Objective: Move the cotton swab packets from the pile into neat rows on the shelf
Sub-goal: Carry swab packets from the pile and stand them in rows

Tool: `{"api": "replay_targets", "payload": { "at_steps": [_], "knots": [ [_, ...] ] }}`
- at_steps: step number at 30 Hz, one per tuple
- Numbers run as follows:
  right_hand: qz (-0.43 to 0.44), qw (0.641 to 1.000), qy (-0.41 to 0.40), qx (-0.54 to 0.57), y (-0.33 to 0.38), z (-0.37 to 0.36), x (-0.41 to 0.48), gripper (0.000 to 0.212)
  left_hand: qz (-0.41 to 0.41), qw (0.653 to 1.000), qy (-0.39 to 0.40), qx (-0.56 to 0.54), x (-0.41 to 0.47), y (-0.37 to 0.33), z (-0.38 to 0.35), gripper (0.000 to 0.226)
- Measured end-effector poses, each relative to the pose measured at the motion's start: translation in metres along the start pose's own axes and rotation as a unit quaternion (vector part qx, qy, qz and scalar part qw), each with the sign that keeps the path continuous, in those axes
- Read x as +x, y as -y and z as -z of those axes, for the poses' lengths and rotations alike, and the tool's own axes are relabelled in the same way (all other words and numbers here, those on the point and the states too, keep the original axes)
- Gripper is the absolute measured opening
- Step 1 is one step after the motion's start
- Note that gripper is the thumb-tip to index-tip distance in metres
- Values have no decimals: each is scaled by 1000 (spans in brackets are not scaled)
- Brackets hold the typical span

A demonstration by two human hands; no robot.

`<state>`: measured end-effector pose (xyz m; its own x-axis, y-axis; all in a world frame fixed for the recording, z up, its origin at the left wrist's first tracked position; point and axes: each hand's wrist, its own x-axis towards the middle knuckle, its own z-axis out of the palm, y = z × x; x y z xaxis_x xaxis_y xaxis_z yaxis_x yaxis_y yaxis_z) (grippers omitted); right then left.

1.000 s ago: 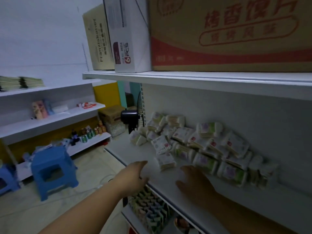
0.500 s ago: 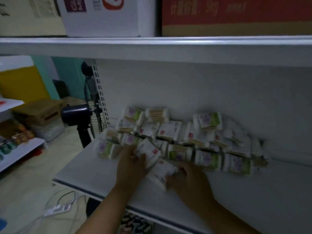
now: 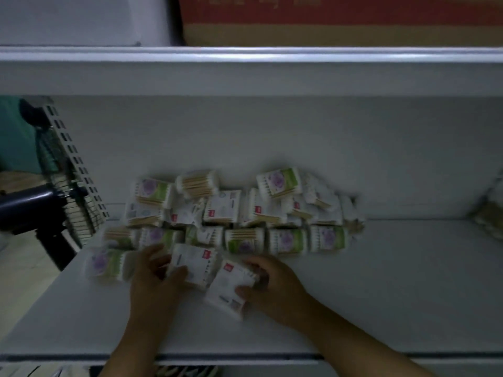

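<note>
Head view: hands at a heap of cotton swab packets (image 3: 245, 213) on a white metal shelf (image 3: 394, 295).
One white red-labelled packet (image 3: 193, 263) is pinched in the left hand (image 3: 153, 281); the right hand (image 3: 275, 287) grips a second white packet (image 3: 228, 287).

Dim light, white back panel (image 3: 272, 131), black fan (image 3: 30, 210) at left, teal wall (image 3: 11, 137), cardboard box (image 3: 326, 20) above

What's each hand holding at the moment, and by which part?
The left hand grips a white packet by its left edge; the right hand pinches a second white packet by its right end.
</note>
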<state>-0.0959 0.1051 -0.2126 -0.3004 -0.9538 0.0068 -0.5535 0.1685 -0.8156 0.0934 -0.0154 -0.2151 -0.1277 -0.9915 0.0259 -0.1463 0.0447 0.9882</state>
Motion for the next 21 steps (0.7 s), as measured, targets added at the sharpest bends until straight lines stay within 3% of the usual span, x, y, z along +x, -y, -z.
{"api": "replay_targets", "payload": {
  "at_steps": [2, 8, 10, 12, 16, 21],
  "knots": [
    [-12, 997, 10, 78, -1, 12, -13, 41, 29, 997, 74, -1, 2, -7, 9, 47],
    [-46, 984, -21, 173, -12, 86, -63, 50, 213, 953, 211, -52, -30, -43, -2, 28],
    [-50, 981, -47, 181, -16, 120, -86, 60, 225, 938, 258, -58, -57, -61, -28, 34],
    [-60, 982, -68, 167, -22, 155, -115, 68, 210, 926, 306, -70, -94, -76, -62, 54],
    [-56, 966, -133, 217, -54, 223, -196, 52, 203, 898, 375, -110, -177, -84, -145, 51],
    [-67, 944, -187, 264, -111, 295, -304, 28, 261, 838, 460, -134, -273, -89, -237, 52]
  ]
}}
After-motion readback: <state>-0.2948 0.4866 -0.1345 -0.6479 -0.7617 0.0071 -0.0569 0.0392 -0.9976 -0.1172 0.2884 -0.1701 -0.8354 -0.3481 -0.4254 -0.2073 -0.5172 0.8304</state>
